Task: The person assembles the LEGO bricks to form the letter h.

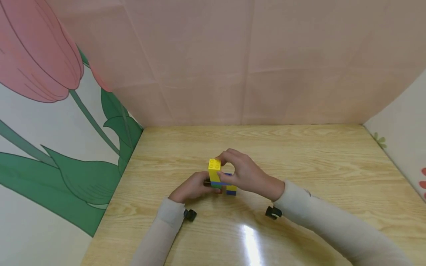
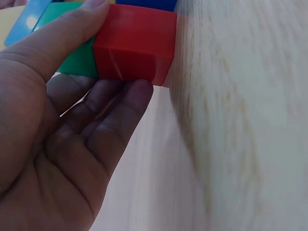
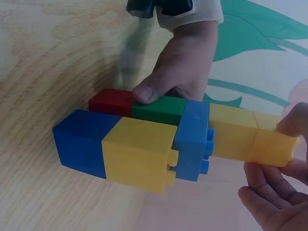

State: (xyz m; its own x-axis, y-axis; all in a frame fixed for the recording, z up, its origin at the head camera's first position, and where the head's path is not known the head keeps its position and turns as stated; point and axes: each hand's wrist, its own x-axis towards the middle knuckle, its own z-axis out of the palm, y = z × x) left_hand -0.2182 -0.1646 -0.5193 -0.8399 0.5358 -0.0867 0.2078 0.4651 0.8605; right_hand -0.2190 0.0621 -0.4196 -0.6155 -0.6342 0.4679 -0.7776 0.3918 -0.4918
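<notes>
Several toy building blocks form a two-legged structure standing on the table. One leg has a red block (image 2: 137, 41) at the bottom and a green block (image 3: 159, 109) above it. My left hand (image 1: 193, 186) grips this leg, thumb on one side and fingers on the other. The other leg is a dark blue block (image 3: 82, 144) with a yellow block (image 3: 137, 151) on it, whose studs still show. A light blue block (image 3: 190, 139) bridges across at the top. Over the red-green leg rise two stacked yellow blocks (image 3: 236, 132), and my right hand (image 1: 247, 173) pinches the upper one.
The wood-grain table (image 1: 299, 155) meets a pinkish cloth backdrop (image 1: 206, 74) at the back. A tulip-printed panel (image 1: 96, 184) borders the left side, a pale panel (image 1: 399, 136) the right. Black wrist devices (image 1: 273, 212) sit under both sleeves.
</notes>
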